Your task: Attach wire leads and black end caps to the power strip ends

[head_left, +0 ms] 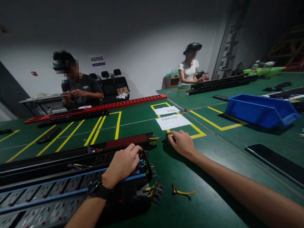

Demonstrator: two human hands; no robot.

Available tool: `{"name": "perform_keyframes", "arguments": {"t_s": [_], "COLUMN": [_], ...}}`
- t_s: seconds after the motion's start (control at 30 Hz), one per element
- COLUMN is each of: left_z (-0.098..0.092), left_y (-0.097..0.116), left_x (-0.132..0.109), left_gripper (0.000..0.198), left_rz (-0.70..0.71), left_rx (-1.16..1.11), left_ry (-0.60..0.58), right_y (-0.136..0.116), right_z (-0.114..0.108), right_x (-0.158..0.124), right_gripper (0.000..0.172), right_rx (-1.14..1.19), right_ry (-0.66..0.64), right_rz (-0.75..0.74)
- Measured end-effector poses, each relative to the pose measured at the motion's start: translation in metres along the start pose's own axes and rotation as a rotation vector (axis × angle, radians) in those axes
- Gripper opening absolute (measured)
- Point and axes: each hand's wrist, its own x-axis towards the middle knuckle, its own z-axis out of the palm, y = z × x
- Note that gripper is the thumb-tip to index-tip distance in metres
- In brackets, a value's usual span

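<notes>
My left hand (pixel 122 163), with a dark watch on its wrist, rests at the right end of the long black socket strips (pixel 51 201), its fingers curled over a black end part; whether it grips that part is unclear. My right hand (pixel 181 143) has its fingers pinched round a small black piece (pixel 170 137) on the green table. Coloured wires and black connectors (pixel 156 190) stick out of the strip ends. A short yellow wire with a dark end (pixel 183 193) lies on the table between my forearms.
White paper sheets (pixel 172 122) lie ahead on the green table (pixel 210 172). To the right are a blue bin (pixel 261 111) and a black phone-like slab (pixel 286 167). A red slotted rail (pixel 102 107) lies at the far side, where two people (pixel 81 91) work.
</notes>
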Motion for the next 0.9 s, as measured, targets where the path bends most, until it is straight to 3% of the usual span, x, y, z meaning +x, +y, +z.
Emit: {"name": "perform_keyframes", "arguments": {"t_s": [0.53, 0.9], "left_z": [0.0005, 0.0008], "left_y": [-0.0002, -0.0001], "left_x": [-0.0001, 0.0005], "left_gripper": [0.032, 0.031], "left_rz": [0.003, 0.009], "left_rx": [0.018, 0.020], "left_ry": [-0.011, 0.000], "right_y": [-0.0003, -0.0007], "right_z": [-0.0009, 0.0011], "right_x": [-0.0012, -0.0038], "right_gripper": [0.035, 0.035], "right_rx": [-0.009, -0.065], "right_ry": [-0.080, -0.032], "right_rz": [-0.170, -0.214]}}
